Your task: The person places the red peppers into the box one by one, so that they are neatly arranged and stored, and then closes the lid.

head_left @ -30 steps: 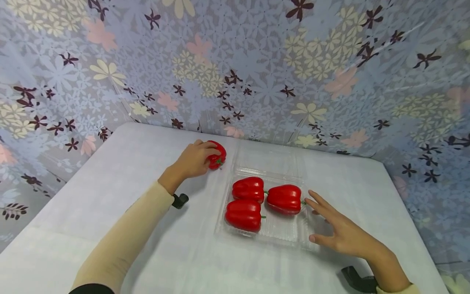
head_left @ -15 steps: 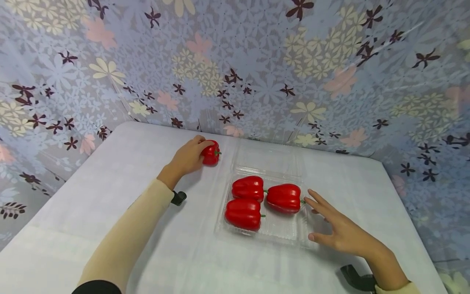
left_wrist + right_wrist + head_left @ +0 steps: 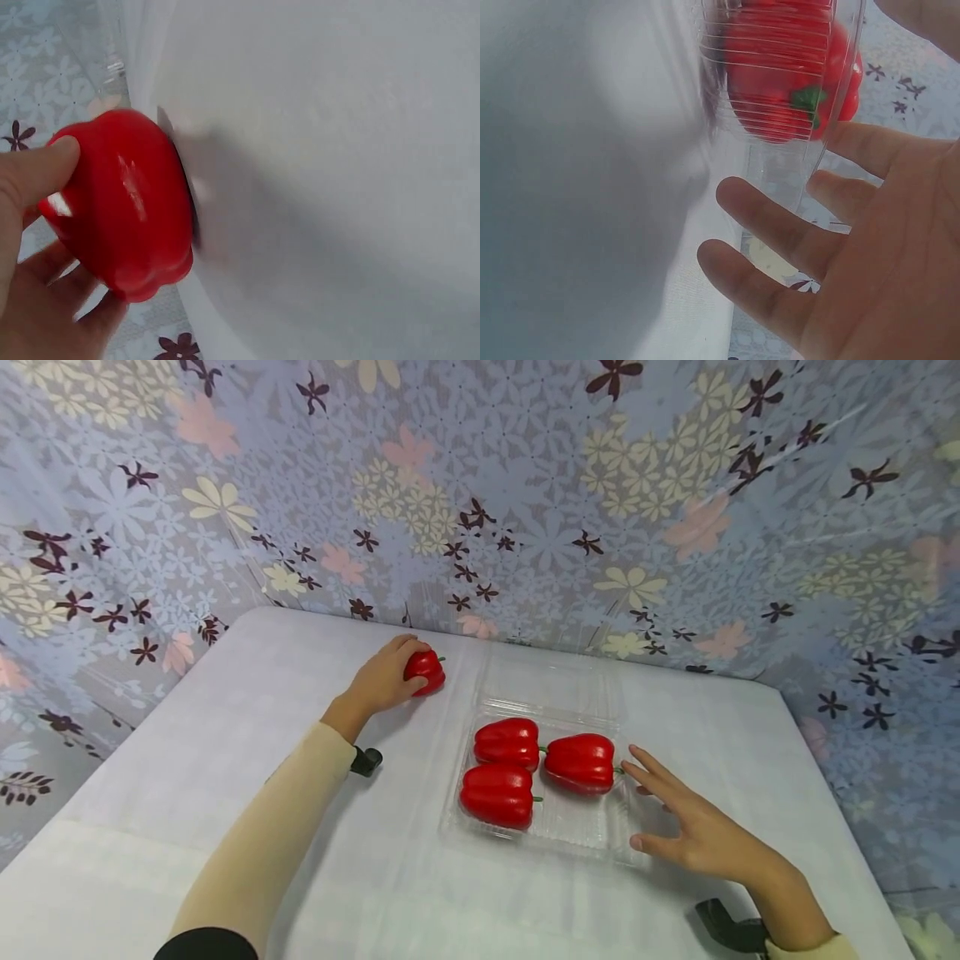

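Though partly behind fingers (image 3: 405, 647), red pepper (image 3: 426, 671) in curled left hand (image 3: 380, 682), right hand (image 3: 699, 836) loose.

No lettering, label or number (in any view) is readable.

The peppers (image 3: 497, 796) are red, their stems (image 3: 808, 97) green, the backdrop (image 3: 510, 485) flowered.

Holds the left arm (image 3: 274, 827) extended forward, grips with the left hand (image 3: 381, 680), and holds the right hand (image 3: 693, 835) splayed.
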A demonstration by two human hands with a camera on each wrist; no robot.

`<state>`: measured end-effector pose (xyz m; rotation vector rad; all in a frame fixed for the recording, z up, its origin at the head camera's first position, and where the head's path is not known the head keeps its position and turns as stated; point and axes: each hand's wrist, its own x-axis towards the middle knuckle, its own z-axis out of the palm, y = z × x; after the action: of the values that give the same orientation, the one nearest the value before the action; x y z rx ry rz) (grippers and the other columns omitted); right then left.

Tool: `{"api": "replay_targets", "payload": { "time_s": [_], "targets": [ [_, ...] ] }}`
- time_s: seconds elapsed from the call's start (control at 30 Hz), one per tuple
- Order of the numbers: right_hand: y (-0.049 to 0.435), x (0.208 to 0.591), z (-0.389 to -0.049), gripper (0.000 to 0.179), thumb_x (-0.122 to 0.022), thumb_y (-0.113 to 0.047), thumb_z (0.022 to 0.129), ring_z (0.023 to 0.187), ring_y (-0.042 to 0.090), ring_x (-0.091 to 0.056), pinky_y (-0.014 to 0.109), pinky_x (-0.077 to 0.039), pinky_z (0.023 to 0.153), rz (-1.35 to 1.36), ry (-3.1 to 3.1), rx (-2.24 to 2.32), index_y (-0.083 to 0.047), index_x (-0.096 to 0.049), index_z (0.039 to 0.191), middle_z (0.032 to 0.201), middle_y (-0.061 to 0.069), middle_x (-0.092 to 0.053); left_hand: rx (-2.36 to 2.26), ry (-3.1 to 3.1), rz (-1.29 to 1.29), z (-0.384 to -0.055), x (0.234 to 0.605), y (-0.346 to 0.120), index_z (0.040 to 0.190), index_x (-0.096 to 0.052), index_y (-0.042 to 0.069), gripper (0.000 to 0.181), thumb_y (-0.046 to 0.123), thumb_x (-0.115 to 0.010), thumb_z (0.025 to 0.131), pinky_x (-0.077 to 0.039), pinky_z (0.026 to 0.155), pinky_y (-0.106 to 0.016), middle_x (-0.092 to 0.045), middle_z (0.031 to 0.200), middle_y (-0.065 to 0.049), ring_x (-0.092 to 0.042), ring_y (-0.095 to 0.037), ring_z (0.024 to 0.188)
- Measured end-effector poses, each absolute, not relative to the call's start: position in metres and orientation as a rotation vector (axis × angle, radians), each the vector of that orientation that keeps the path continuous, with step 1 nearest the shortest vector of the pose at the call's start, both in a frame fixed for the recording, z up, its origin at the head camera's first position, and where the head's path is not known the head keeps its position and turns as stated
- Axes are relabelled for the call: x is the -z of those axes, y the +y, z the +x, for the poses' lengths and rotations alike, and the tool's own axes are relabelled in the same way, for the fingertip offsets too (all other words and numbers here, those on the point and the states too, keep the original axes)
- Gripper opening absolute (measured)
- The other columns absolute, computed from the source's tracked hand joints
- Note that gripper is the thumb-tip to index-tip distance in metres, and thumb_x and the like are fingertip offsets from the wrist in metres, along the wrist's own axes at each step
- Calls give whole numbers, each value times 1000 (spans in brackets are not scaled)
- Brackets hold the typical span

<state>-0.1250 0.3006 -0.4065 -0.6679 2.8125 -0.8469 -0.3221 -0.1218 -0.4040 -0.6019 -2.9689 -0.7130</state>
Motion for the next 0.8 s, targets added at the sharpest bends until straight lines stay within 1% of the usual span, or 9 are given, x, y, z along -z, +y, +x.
{"api": "replay_targets", "payload": {
  "time_s": [0.13,0.43,0.53,0.67,0.8],
  "targets": [
    [300,406,-125,88,-77,-31,84,123,38,-58,73,-46,92,-648,2805,845,-14,-30,156,166,15,-17,851,-2991,-590,-324,407,-125,142,-44,12,54,19,-65,94,-46,110,-54,-40,152,-14,-46,-37,135],
    [300,406,-126,87,-77,-32,84,123,37,-59,73,-46,93,-661,2814,830,-13,-31,156,166,16,-18,782,-3010,-530,-324,407,-128,144,-46,16,60,26,-70,90,-48,107,-56,-42,151,-15,-46,-38,135],
    [301,406,-125,87,-77,-34,84,123,37,-58,73,-46,93,-652,2816,813,-14,-31,156,166,15,-19,766,-3036,-518,-323,406,-127,145,-44,16,63,25,-71,89,-48,107,-56,-41,152,-16,-44,-39,136],
    [301,406,-126,87,-78,-34,83,123,37,-59,72,-46,93,-668,2832,790,-15,-32,155,166,15,-20,748,-3046,-522,-322,405,-125,148,-41,15,65,24,-70,90,-47,107,-58,-39,153,-18,-44,-40,137],
    [301,405,-125,87,-78,-33,83,122,38,-60,72,-47,93,-691,2843,792,-13,-33,155,165,17,-22,732,-3051,-514,-321,405,-123,150,-39,16,65,23,-67,91,-47,107,-58,-41,152,-19,-45,-41,135]
  ]
}}
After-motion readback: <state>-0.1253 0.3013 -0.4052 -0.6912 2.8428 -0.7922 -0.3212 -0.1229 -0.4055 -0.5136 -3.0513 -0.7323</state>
